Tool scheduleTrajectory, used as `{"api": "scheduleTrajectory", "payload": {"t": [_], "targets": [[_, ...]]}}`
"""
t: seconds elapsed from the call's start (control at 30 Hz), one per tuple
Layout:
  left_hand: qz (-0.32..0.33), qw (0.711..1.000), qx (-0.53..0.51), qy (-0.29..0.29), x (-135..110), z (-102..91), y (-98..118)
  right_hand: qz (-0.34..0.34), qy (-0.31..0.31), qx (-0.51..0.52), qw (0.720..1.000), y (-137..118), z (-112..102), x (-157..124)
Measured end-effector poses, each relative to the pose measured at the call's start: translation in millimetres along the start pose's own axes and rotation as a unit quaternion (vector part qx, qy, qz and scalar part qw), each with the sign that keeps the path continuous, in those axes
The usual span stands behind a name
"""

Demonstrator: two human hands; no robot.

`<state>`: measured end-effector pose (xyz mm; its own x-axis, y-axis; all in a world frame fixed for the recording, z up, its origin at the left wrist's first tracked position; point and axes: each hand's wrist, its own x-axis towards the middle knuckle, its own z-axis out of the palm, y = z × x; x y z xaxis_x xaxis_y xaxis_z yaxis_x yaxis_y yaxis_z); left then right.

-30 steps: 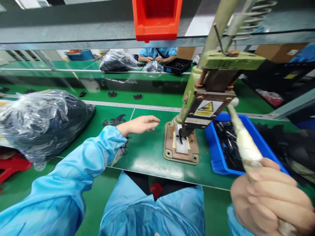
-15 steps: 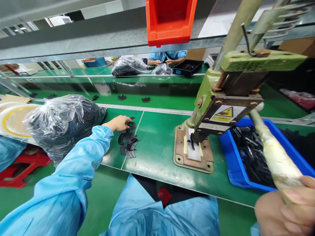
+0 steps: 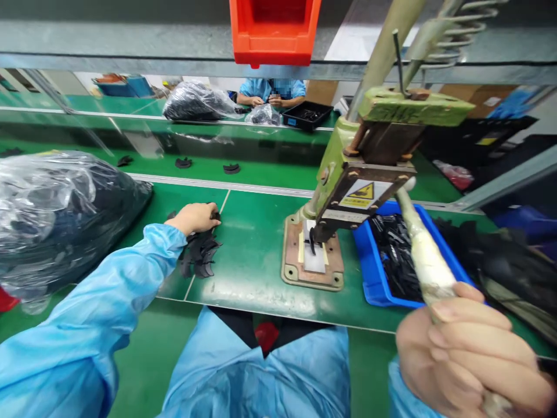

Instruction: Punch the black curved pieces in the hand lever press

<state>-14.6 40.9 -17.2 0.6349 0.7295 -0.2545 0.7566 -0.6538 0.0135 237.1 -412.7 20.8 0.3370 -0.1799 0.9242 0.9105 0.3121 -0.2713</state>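
Observation:
My left hand (image 3: 195, 219) is at a pile of black curved plastic parts (image 3: 201, 253) on the green bench. Its fingers are bent closed at the pile's upper edge, with a dark piece showing at the fingertips. My right hand (image 3: 472, 348) is wrapped round the pale, tape-covered lever handle (image 3: 429, 261) of a green hand press (image 3: 337, 148). Under the press head, one black curved part (image 3: 312, 241) sits on the metal plate of the base (image 3: 289, 264); the head partly hides it.
A blue bin (image 3: 369, 284) full of black parts stands right of the press. A large plastic bag (image 3: 73, 215) of dark contents lies at left. Several black parts lie behind the rail. A red bin (image 3: 274, 49) hangs overhead. Across the bench, a person in blue sleeves works.
The view has swung to the right, so the bench things appear further left. My left hand now covers more of the pile. My right hand keeps its grip on the lever.

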Motion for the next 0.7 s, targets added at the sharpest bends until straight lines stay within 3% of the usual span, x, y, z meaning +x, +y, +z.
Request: {"api": "scheduleTrajectory", "payload": {"t": [0.1, 0.33, 0.43, 0.5, 0.57, 0.7], "targets": [[0.004, 0.996, -0.088, 0.006, 5.7, 9.8, 13.5, -0.103, -0.024, 0.041, 0.994, -0.2, 9.3, 8.2], [0.105, 0.984, -0.123, 0.079, -5.1, 13.6, 69.4, -0.102, -0.043, 0.044, 0.993, -1.3, 9.3, 12.7], [0.118, 0.964, -0.224, 0.083, -14.8, 11.7, 92.5, -0.095, -0.042, 0.044, 0.994, -1.5, 9.5, 12.0], [0.130, 0.927, -0.350, 0.031, -21.8, 12.3, 108.2, -0.106, -0.035, 0.054, 0.992, -0.3, 10.4, 12.0], [0.133, 0.872, -0.469, -0.039, -29.7, 14.0, 125.1, -0.109, -0.031, 0.057, 0.992, 0.6, 11.2, 12.1], [0.100, 0.781, -0.610, -0.093, -47.2, 15.5, 160.5, -0.093, -0.037, 0.053, 0.994, -2.5, 12.4, 12.1]]}}
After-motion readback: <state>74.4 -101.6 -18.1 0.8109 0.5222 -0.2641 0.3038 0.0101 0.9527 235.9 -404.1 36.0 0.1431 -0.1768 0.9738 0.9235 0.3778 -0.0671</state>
